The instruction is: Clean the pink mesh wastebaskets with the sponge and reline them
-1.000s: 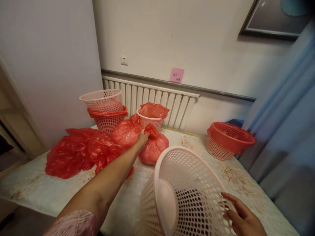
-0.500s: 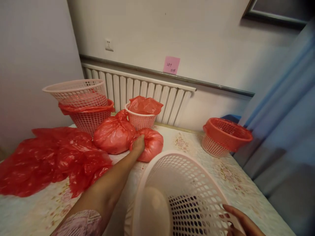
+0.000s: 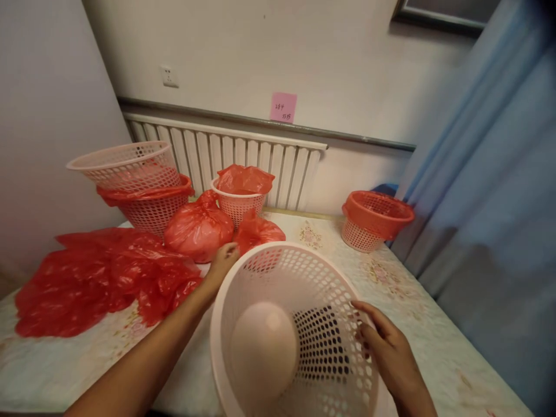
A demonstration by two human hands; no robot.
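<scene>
A pale pink laundry-style plastic basket [image 3: 264, 341] with holes in its wall is tilted so that its inside faces me. My right hand [image 3: 386, 341] grips its right side, the fingers at the holes near the rim. Just beyond the basket's left rim is my left hand [image 3: 225, 258], fingers loosely curled and slightly apart, with nothing visible in them. Close by it sits a small knotted red plastic bag [image 3: 263, 231], partly hidden by the basket. A larger knotted red bag [image 3: 200, 229] lies to its left.
Loose red bags [image 3: 108, 278] spread over the left of the flowered tablecloth [image 3: 434, 341]. Bag-lined baskets stand behind: a stacked pair [image 3: 147, 208], a small one [image 3: 241, 205] by the radiator [image 3: 286, 174], another [image 3: 365, 231] near the blue curtain [image 3: 473, 174].
My left hand has let go of the small red bag and drawn back toward the basket's rim. My right hand has come further into view with the basket, and the view has shifted right.
</scene>
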